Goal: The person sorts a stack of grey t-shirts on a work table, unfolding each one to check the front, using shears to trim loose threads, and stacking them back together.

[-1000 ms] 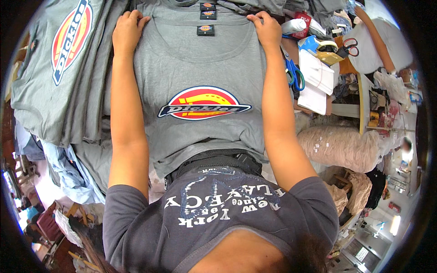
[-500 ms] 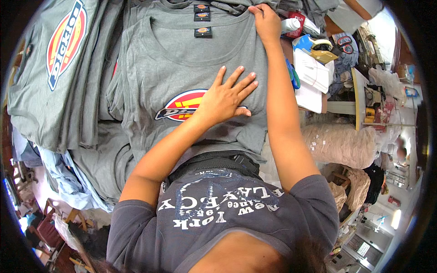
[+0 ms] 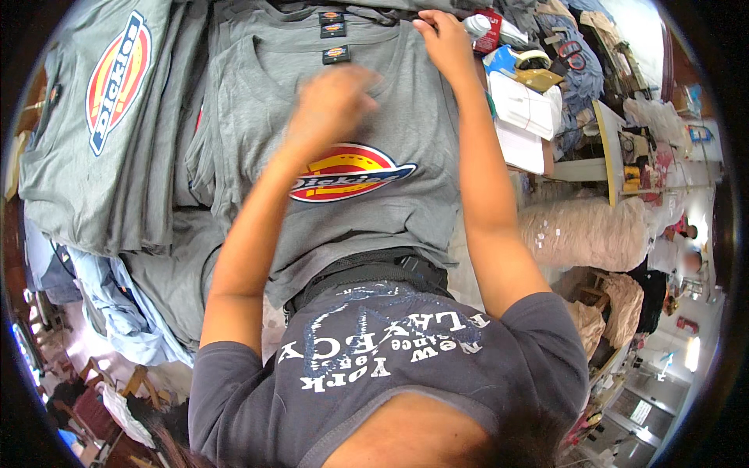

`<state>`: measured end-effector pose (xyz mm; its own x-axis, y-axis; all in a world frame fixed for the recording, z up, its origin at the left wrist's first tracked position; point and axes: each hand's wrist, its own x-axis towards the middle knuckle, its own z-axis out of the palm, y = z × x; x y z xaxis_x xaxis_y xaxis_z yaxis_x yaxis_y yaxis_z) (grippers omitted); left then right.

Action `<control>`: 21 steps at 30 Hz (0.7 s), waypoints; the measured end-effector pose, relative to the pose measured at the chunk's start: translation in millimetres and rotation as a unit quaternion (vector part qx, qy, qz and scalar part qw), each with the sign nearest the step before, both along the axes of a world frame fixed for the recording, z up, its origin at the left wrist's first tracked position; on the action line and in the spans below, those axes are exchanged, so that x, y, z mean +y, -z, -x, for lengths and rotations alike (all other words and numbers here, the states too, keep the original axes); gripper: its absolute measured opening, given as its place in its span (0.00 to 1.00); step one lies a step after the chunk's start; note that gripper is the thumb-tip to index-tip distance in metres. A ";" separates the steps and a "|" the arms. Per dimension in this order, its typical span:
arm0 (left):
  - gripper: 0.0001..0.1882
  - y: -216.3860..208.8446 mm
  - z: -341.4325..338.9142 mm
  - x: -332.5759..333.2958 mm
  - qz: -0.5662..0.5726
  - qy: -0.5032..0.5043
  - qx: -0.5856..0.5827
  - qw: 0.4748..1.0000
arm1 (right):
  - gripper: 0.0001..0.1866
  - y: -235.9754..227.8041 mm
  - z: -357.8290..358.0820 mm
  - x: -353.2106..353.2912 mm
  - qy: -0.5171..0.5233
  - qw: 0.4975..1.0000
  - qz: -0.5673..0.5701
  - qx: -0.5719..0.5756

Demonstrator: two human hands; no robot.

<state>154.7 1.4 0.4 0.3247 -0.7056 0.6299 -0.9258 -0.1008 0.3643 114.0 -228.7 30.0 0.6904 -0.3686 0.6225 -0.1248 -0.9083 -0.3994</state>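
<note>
A grey scoop-neck shirt (image 3: 374,222) lies face up in front of me, on top of a stack of like shirts, with a red, yellow and blue oval print on its chest. My left hand (image 3: 331,105), blurred by motion, is over the shirt's front between neckline and print; its fingers are smeared. At the shirt's far right shoulder is my right hand (image 3: 451,48), thumb and fingers closed together on the cloth edge. Several dark neck labels (image 3: 335,54) show at the collars.
A second pile of grey printed shirts (image 3: 117,86) stands at the left, with light blue cloth (image 3: 140,312) hanging below. At the right are a white box (image 3: 519,105), a tape dispenser (image 3: 533,60), a white bottle (image 3: 475,26) and a wrapped beige bundle (image 3: 585,232).
My left hand has lifted off the print and moved away from me toward the neckline, uncovering most of the print. The right hand has shifted slightly left in the picture, still at the shoulder.
</note>
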 end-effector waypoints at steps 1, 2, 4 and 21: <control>0.17 -17.1 -23.1 14.7 -0.078 -0.112 -0.026 0.990 | 0.13 -12.2 24.8 12.2 -0.049 0.996 -0.057 -0.049; 0.16 -22.2 -50.4 31.0 -0.011 -0.199 -0.074 0.977 | 0.11 -23.1 48.2 24.6 -0.068 0.988 -0.136 -0.030; 0.15 -21.1 -93.8 54.6 -0.056 -0.326 -0.107 0.938 | 0.09 -38.6 98.1 45.9 -0.064 0.967 -0.246 0.023; 0.09 6.2 6.8 155.3 0.081 -0.375 0.052 0.922 | 0.14 47.2 251.3 58.6 -0.021 0.816 -0.545 0.190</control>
